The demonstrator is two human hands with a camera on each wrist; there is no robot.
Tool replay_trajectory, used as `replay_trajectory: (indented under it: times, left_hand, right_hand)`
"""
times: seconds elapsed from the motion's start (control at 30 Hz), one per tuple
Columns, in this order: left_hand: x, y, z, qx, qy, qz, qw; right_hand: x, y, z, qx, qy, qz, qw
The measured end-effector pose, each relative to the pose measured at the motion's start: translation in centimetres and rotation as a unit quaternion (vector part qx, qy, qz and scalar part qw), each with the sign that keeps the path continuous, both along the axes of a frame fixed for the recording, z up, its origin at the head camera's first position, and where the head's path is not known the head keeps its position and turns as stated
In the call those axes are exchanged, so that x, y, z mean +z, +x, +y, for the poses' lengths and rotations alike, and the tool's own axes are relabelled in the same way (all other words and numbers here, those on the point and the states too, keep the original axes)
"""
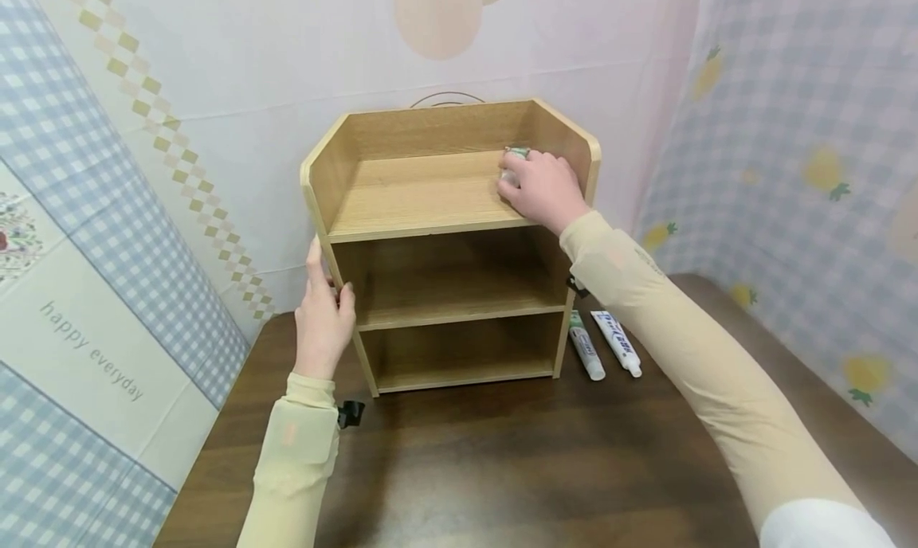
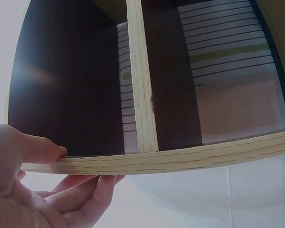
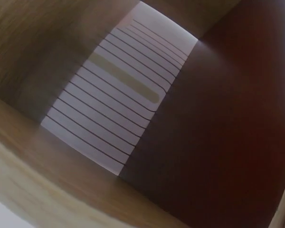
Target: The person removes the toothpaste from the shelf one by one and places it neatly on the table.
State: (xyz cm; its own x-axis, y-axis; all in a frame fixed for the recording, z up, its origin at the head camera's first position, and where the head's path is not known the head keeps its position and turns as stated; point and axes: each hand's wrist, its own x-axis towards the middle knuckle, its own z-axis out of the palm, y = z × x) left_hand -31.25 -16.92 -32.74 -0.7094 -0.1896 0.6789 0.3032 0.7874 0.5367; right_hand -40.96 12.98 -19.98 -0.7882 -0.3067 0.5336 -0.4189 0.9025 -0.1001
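Note:
A wooden shelf unit (image 1: 445, 231) with a walled top and two open compartments stands on the table. My left hand (image 1: 324, 325) grips its left side panel, thumb on the inner face and fingers outside; the left wrist view shows this hand (image 2: 47, 190) at the panel's edge (image 2: 180, 162). Over the top shelf, close to the right wall, my right hand (image 1: 547, 188) holds a green-and-white tube (image 1: 516, 153), mostly hidden by the fingers. The right wrist view looks into a compartment and does not show the hand.
Two toothpaste tubes lie on the table right of the unit: one with a green end (image 1: 586, 349), one white with blue print (image 1: 617, 342). Patterned cloths (image 1: 782, 158) hang behind and at both sides. Dark wooden table (image 1: 502, 460) extends in front.

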Motion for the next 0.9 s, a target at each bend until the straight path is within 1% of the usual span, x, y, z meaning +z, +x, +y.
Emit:
replay_trajectory:
  times: [0.2, 0.4, 0.57, 0.73, 0.9]
  left_hand:
    - [-0.1, 0.1, -0.2, 0.005, -0.003, 0.000, 1.0000]
    - [-0.1, 0.3, -0.4, 0.011, -0.001, 0.008, 0.9999]
    - [0.1, 0.3, -0.3, 0.005, -0.003, 0.005, 1.0000]
    - [0.0, 0.1, 0.0, -0.001, -0.004, 0.009, 1.0000]
    - [-0.2, -0.2, 0.2, -0.003, -0.007, 0.016, 0.9999]
  right_hand:
    - [-0.6, 0.7, 0.0, 0.028, -0.033, 0.018, 0.9989]
    - [-1.0, 1.0, -0.2, 0.054, -0.074, 0.029, 0.9954]
    - [-1.2, 1.4, -0.1, 0.053, -0.107, 0.019, 0.9927]
    - [-1.2, 1.6, 0.3, 0.051, -0.118, 0.022, 0.9914]
    - [-1.6, 1.6, 0.6, 0.045, -0.130, 0.030, 0.9900]
